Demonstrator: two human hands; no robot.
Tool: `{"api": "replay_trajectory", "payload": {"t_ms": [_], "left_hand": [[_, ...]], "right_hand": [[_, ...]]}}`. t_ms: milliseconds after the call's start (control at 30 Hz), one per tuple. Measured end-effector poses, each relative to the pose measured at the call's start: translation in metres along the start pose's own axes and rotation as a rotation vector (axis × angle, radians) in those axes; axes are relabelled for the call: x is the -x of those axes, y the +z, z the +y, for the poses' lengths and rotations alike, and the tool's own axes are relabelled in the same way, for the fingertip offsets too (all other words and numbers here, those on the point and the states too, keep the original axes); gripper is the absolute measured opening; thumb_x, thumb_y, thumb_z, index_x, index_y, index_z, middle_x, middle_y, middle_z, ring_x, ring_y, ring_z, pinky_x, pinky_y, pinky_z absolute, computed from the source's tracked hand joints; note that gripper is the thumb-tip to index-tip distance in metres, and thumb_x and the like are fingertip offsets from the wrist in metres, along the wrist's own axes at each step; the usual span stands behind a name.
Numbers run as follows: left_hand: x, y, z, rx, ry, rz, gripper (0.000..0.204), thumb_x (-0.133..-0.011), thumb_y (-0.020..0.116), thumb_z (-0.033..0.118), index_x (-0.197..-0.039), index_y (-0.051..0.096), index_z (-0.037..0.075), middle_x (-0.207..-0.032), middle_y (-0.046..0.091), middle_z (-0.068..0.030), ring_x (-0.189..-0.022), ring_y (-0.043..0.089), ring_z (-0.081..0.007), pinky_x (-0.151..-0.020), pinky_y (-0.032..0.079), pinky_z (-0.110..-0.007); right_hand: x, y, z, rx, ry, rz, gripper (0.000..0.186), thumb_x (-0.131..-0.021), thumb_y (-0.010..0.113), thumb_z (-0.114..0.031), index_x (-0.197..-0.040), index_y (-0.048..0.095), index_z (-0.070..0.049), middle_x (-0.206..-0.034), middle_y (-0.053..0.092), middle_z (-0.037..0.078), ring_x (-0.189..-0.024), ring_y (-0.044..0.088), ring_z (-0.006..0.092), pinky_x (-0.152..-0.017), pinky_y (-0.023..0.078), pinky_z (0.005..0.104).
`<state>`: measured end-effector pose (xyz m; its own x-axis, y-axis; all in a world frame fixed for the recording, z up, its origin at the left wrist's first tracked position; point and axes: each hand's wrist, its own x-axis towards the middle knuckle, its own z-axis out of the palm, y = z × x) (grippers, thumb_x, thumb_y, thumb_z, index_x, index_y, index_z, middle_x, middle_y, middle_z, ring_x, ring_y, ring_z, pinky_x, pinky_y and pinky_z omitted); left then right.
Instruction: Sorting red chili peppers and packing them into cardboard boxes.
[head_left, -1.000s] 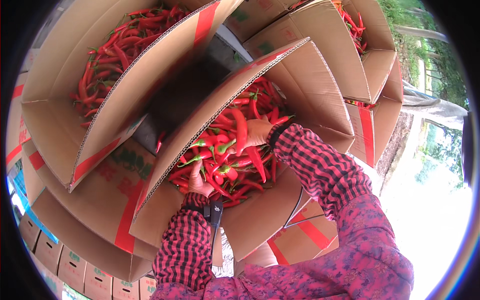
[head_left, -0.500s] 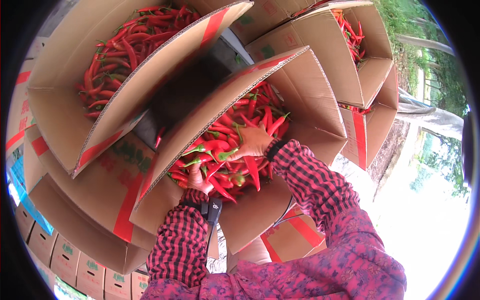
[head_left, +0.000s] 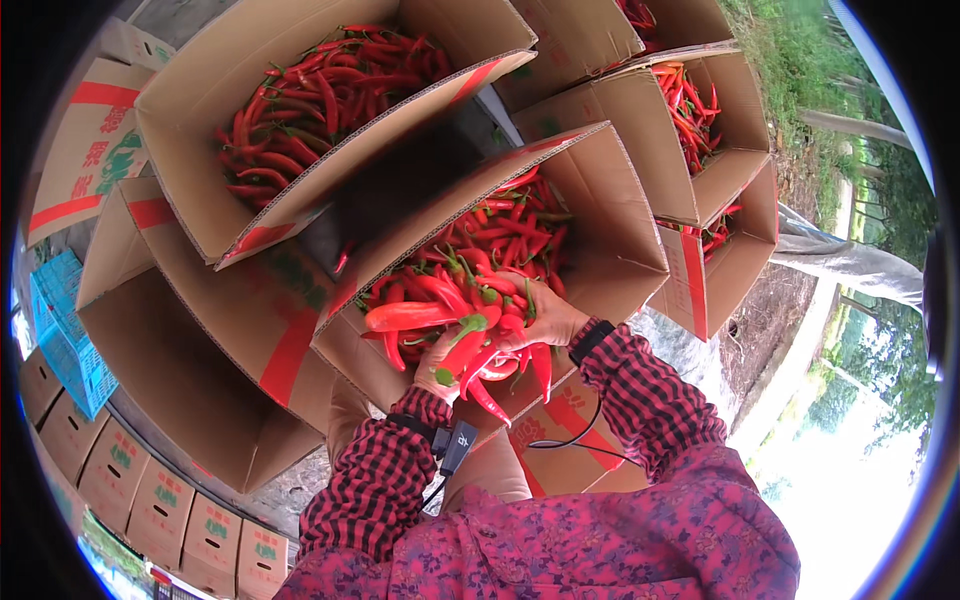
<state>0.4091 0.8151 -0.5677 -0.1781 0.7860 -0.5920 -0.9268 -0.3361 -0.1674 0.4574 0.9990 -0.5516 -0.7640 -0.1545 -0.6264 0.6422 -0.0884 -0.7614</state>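
A bunch of red chili peppers (head_left: 470, 345) with green stems is clasped between my two hands, above the near side of an open cardboard box (head_left: 615, 250). My left hand (head_left: 436, 370) grips the bunch from the left, its fingers partly hidden by the peppers. My right hand (head_left: 548, 315) closes round the other side, thumb toward the middle. Behind the bunch, more red chili peppers (head_left: 515, 225) fill the bottom of the box. Both wrists wear dark bands, and a small black device (head_left: 458, 446) with a cable hangs by the left one.
Another open box (head_left: 190, 190) of red peppers stands at the upper left, with an open carton (head_left: 180, 370) below it. More pepper boxes (head_left: 640, 130) are stacked at the upper right. A blue plastic crate (head_left: 72, 330) and a row of closed cartons (head_left: 160, 510) line the left.
My hands have lifted a bunch of peppers up and toward me, from the pile to the box's near edge. They are closer together now. The view has shifted slightly.
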Motion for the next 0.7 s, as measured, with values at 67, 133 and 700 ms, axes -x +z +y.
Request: {"api": "replay_trajectory", "payload": {"t_ms": [67, 133, 700], "left_hand": [[0.011, 0.004, -0.006, -0.018, 0.017, 0.005, 0.049, -0.074, 0.065, 0.019, -0.116, 0.044, 0.003, -0.110, 0.053, -0.0127, -0.099, 0.054, -0.0254, -0.086, 0.046, -0.039], [0.023, 0.005, -0.012, 0.021, 0.002, 0.075, 0.047, -0.073, 0.066, 0.016, -0.114, 0.046, 0.004, -0.108, 0.054, -0.0101, -0.097, 0.055, -0.0228, -0.086, 0.046, -0.038], [0.236, 0.077, 0.066, 0.067, 0.061, 0.034, 0.032, -0.071, 0.065, 0.005, -0.101, 0.053, 0.006, -0.097, 0.059, -0.0053, -0.089, 0.058, -0.0186, -0.079, 0.049, -0.036]], "right_hand": [[0.015, 0.011, -0.017, -0.116, -0.002, 0.024, 0.086, -0.053, 0.079, -0.013, -0.126, 0.035, -0.005, -0.116, 0.048, 0.004, -0.107, 0.044, 0.0133, -0.095, 0.032, 0.0282], [0.029, 0.025, -0.046, -0.208, 0.018, 0.021, 0.085, -0.053, 0.079, -0.010, -0.126, 0.035, -0.006, -0.116, 0.047, 0.003, -0.107, 0.044, 0.0126, -0.094, 0.033, 0.0282], [0.068, 0.199, -0.211, -0.298, -0.106, -0.073, 0.088, -0.060, 0.073, 0.005, -0.132, 0.024, -0.007, -0.127, 0.038, 0.005, -0.116, 0.039, 0.0162, -0.095, 0.036, 0.0323]]}}
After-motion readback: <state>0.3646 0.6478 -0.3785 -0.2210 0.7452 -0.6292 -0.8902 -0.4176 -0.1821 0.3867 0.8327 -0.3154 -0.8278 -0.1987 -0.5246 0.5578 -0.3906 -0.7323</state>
